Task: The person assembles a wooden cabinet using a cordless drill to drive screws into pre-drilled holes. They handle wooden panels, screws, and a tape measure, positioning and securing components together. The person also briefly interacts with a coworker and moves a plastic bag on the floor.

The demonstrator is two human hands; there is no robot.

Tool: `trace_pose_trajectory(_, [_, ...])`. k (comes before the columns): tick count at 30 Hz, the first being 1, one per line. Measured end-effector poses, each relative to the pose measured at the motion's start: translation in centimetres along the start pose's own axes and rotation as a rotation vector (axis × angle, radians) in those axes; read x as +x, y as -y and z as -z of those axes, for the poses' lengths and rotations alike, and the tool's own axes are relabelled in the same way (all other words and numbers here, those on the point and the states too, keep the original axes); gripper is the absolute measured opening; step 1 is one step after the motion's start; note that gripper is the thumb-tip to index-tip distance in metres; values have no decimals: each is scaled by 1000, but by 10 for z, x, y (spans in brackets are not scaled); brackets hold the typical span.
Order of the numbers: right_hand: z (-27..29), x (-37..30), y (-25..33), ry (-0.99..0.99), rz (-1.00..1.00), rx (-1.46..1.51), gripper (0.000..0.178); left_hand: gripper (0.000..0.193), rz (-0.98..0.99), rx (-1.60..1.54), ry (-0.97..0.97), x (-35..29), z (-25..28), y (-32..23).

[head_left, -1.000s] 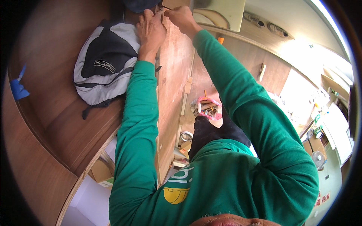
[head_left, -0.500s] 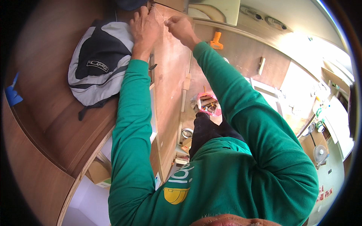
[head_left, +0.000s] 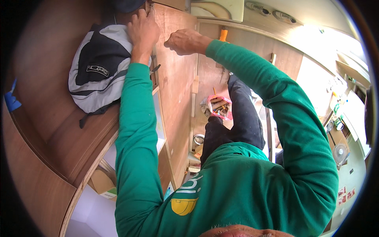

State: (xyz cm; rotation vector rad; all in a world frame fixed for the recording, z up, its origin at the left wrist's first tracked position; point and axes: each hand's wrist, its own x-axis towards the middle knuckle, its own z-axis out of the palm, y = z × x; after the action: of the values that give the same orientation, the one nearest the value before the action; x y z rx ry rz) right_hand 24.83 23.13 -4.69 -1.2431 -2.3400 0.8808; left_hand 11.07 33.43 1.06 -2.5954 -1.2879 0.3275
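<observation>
Nearest, a green sweatshirt (head_left: 237, 189) fills 6 o'clock. At 11 o'clock the left hand (head_left: 144, 31) lies against the upper left edge of a reddish-brown wooden panel (head_left: 173, 79); whether its fingers grip cannot be told. The panel runs down from 12 o'clock. In front of it, at 12, the right hand (head_left: 184, 41) has its fingers pressed together; anything pinched is hidden. A grey-and-black backpack (head_left: 100, 57) rests at 10. Farther off, a pink bag (head_left: 228, 115) of scraps stands at 2, a fan (head_left: 340, 153) at 3.
</observation>
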Motion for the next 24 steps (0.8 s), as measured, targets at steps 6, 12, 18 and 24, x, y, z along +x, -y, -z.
trace_pose_trajectory(6, [-3, 7, 13, 83, 8, 175, 13, 29, 162, -252, -109, -8, -2, -14])
trace_pose_trajectory(12, [-18, -4, 27, 197, 77, 158, 11, 25, 236, -163, 35, -15, 2, -20])
trace_pose_trajectory(18, [-21, -4, 45, 304, 154, 284, 17, 19, 291, -281, 104, -36, 7, -27])
trace_pose_trajectory(24, [-36, -7, 65, 268, 208, 412, 16, 20, 248, -283, 89, -51, 7, -18])
